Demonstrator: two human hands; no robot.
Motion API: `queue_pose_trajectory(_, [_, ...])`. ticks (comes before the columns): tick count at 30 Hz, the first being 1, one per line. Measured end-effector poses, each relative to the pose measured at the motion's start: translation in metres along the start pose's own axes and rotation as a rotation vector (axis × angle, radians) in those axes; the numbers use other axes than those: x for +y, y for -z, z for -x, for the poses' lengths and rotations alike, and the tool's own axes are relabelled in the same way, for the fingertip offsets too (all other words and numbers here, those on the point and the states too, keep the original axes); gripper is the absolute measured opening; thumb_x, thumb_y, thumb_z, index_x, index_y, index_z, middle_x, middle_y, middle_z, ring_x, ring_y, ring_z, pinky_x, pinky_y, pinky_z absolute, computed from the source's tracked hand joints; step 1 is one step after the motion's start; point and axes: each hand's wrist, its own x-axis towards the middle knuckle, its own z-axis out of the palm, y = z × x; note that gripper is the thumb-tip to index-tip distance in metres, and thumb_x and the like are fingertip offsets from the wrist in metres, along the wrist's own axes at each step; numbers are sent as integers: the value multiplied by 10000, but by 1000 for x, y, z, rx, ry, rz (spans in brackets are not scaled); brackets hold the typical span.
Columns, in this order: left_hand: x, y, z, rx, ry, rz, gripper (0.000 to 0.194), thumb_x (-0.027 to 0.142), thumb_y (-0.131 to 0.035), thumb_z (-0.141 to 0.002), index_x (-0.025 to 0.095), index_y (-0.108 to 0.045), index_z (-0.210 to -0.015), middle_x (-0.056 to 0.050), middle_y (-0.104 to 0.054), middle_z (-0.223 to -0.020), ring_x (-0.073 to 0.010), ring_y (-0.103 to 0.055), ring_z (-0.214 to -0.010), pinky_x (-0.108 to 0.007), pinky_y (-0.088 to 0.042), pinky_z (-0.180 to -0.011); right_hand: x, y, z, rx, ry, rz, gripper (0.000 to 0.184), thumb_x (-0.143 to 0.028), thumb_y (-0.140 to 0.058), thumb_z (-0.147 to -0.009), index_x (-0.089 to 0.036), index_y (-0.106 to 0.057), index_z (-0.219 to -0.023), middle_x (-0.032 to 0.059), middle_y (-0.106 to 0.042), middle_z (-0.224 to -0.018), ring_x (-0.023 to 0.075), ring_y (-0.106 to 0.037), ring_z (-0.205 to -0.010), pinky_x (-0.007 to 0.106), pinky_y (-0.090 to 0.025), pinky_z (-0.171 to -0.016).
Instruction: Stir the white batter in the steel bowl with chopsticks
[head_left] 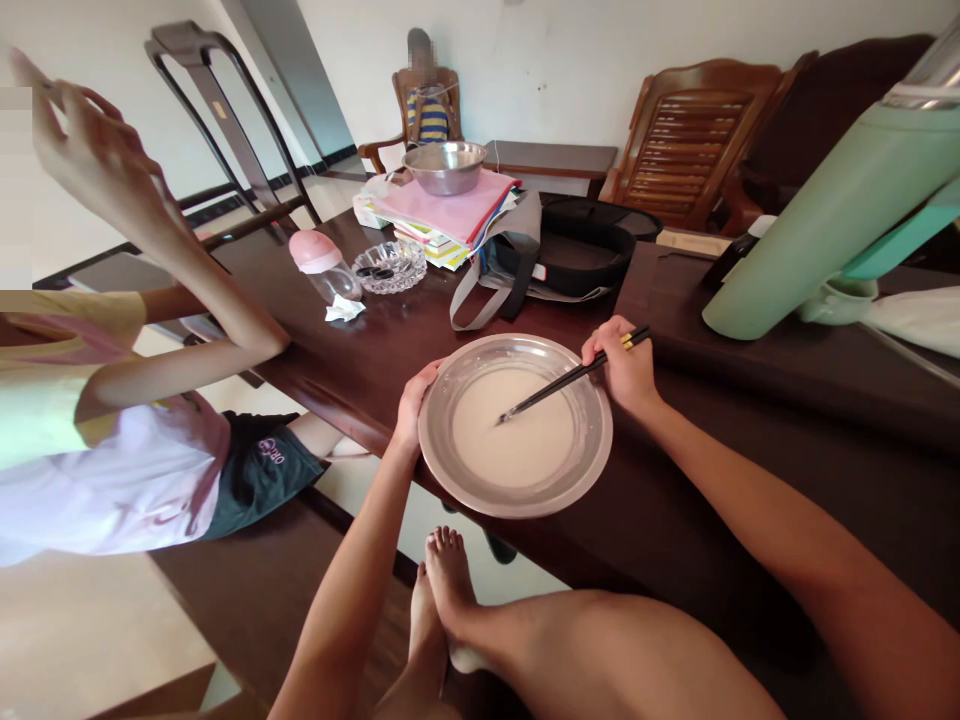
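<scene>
A wide metal basin [441, 440] stands at the front edge of the dark wooden table, with pale, milky batter-like liquid [517, 455] in its bottom. My left hand [414, 402] grips the basin's left rim; its fingers are partly hidden along the outer side. In my right hand [628, 372], above the right rim, is a pair of black chopsticks [559, 383] with gold bands near the upper end. They slant down to the left, and their whitened tips touch the liquid near the middle.
Beyond the basin are a black-and-grey bag [555, 262], a glass ashtray [394, 268], a pink-capped bottle [321, 265] and papers [450, 215] under a metal bowl [448, 170]. A green flask [817, 220] stands right. One person [150, 400] sits left, another [429, 110] far back.
</scene>
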Motion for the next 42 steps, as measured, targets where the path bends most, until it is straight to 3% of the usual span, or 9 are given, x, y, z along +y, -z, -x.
queue_pose_trajectory(3, [-1,1,0,-10,-11,6,412,386,-493,-799,167,-702,-1079,-56,-711,-1104,-270,-606,-1089,-364,-419,-1000,2,-1,1,76,-43,-25,464,-534,-526,-857,-205,-483,-533,-24,-543,-414,106,-519,-404,233,-356,-430])
queue_pose_trajectory(7, [-1,0,-1,6,9,8,405,381,-493,-806,172,-697,-1087,-52,-719,-1077,-266,-613,-1075,-358,-435,-980,4,-3,2,-17,-58,15,422,-490,-569,-847,-202,-507,-544,-15,-578,-444,119,-570,-443,243,-419,-478])
queue_pose_trajectory(12, [0,-1,0,10,24,13,418,392,-493,-808,166,-687,-1102,-58,-713,-1091,-270,-612,-1074,-359,-442,-968,4,1,-4,152,11,-10,439,-499,-568,-843,-204,-476,-532,-32,-537,-417,103,-547,-409,227,-376,-438])
queue_pose_trajectory(18, [-1,-1,0,19,35,42,403,392,-506,-791,172,-691,-1075,-51,-715,-1084,-271,-609,-1084,-360,-437,-978,-1,-3,-1,-21,-44,37,418,-496,-564,-848,-200,-507,-558,-20,-564,-445,107,-547,-422,231,-380,-442])
queue_pose_trajectory(23, [-1,-1,0,22,36,39,398,404,-512,-778,171,-699,-1041,-55,-719,-1066,-276,-603,-1094,-369,-437,-982,-1,0,-5,149,29,-41,467,-504,-563,-843,-205,-444,-504,-35,-492,-375,93,-497,-367,225,-331,-397])
queue_pose_trajectory(28, [-1,-1,-1,17,29,38,396,389,-519,-776,174,-704,-1052,-48,-717,-1083,-269,-619,-1066,-366,-432,-989,-3,-4,-2,-24,-43,0,431,-518,-568,-836,-205,-493,-548,-16,-572,-442,112,-555,-423,240,-406,-456])
queue_pose_trajectory(33, [0,-1,-1,15,31,49,385,384,-520,-786,177,-710,-1048,-44,-722,-1076,-263,-629,-1047,-367,-431,-995,-1,-1,-4,154,34,4,487,-562,-543,-833,-213,-440,-509,-35,-497,-386,103,-513,-371,240,-355,-411])
queue_pose_trajectory(38, [1,-2,0,29,44,21,404,402,-509,-787,176,-703,-1060,-48,-726,-1058,-270,-632,-1043,-367,-456,-962,-3,-4,-1,-6,-54,55,479,-599,-532,-823,-217,-474,-540,-20,-548,-430,122,-555,-424,259,-416,-464])
queue_pose_trajectory(42, [2,-3,1,26,33,18,389,398,-504,-792,180,-705,-1044,-43,-723,-1068,-262,-630,-1047,-358,-450,-969,-3,0,-7,142,44,81,499,-612,-533,-814,-216,-455,-520,-29,-514,-416,111,-541,-407,251,-399,-448])
